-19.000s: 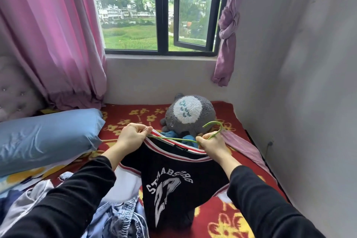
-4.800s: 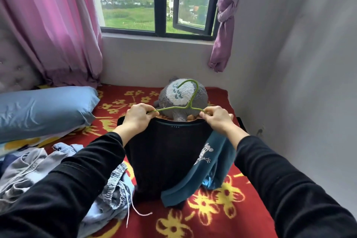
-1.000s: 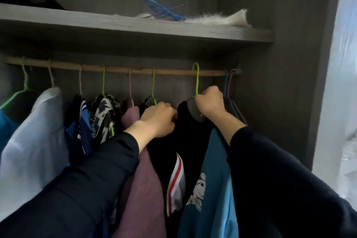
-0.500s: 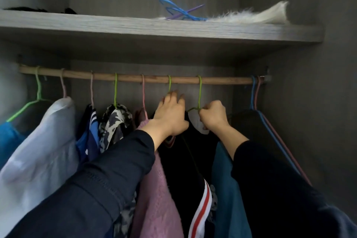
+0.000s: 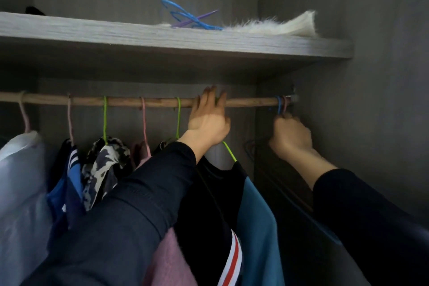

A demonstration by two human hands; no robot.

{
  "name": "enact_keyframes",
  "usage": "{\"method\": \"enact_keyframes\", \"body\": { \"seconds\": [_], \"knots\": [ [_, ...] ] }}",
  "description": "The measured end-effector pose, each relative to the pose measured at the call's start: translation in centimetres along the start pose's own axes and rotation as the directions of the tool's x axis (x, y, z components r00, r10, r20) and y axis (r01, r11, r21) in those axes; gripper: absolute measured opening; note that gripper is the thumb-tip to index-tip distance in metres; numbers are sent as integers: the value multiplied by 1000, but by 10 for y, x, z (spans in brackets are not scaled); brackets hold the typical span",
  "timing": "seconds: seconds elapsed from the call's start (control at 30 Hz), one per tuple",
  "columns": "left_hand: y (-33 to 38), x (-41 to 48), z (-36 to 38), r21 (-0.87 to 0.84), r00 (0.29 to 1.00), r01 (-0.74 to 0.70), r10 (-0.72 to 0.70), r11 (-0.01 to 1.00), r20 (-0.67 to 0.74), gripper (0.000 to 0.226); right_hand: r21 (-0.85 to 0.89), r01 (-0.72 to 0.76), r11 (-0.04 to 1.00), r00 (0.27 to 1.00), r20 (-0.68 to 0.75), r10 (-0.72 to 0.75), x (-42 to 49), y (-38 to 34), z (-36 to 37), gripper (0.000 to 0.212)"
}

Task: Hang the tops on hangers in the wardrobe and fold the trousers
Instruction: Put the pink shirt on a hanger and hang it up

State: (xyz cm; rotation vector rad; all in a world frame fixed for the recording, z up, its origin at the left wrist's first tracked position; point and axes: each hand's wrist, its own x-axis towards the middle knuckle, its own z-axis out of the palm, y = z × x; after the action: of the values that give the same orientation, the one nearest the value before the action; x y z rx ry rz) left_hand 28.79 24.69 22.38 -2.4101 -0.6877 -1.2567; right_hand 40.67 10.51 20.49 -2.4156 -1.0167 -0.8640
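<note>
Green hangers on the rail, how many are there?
3 green hangers: one carrying the patterned top, one beside the left hand, one under that hand. Others may be hidden.

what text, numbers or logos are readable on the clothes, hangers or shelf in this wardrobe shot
None readable. The black top shows only red and white stripes, the patterned top only blotches, and the shelf and rail carry no label.
</note>
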Motion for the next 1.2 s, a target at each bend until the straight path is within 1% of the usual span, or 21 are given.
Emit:
{"method": "enact_keyframes", "body": {
  "seconds": [0.07,0.13,0.27,0.33,0.43,0.47,0.5,0.6,0.7,0.8,0.97,1.0,1.07,1.13,1.2],
  "knots": [
    [-3,6,6,8,998,50,-51,999,49,70,-29,-44,999,998,39,45,-2,13,0,39],
    [-6,7,11,41,997,52,-54,998,59,70,-54,-52,997,996,68,56,-6,20,0,35],
    [-11,7,17,45,999,13,-14,999,32,75,-59,-21,998,1000,20,22,-8,19,2,36],
    [-15,7,17,34,1000,0,-1,999,21,76,-20,-27,999,1000,1,27,-7,15,-1,27],
    [-17,6,17,20,1000,-16,15,1000,10,75,42,-52,998,998,-30,53,-5,8,-5,6],
    [-17,6,16,18,1000,-19,19,1000,6,75,73,-53,996,998,-37,56,-4,5,-6,4],
    [-17,6,16,17,1000,-22,22,1000,2,75,117,-47,992,998,-43,53,-4,1,-6,5],
    [-17,6,14,13,1000,-22,21,1000,12,75,270,-32,962,998,-46,47,1,-9,-5,25],
    [-18,4,12,-1,999,-36,36,999,40,75,353,-35,935,997,-47,55,4,-17,1,36],
    [-21,0,10,-22,997,-42,44,999,71,76,427,-30,904,997,-53,58,3,-21,11,32],
    [-19,-11,5,-22,992,-35,37,999,119,84,521,-18,853,1000,-6,25,-11,-22,16,12],
    [-18,-14,3,-22,990,-26,29,999,138,85,544,-25,839,1000,11,22,-17,-22,16,12],
    [-10,-23,-2,-20,977,19,-14,1000,212,85,573,-47,818,999,42,28,-31,-25,14,19],
    [3,-37,-4,2,955,62,-60,998,292,83,563,-67,824,997,62,39,-48,-28,13,24],
    [18,-53,-6,-26,948,76,-65,997,311,77,538,-96,838,995,71,68,-66,-31,10,27]
  ]
}}
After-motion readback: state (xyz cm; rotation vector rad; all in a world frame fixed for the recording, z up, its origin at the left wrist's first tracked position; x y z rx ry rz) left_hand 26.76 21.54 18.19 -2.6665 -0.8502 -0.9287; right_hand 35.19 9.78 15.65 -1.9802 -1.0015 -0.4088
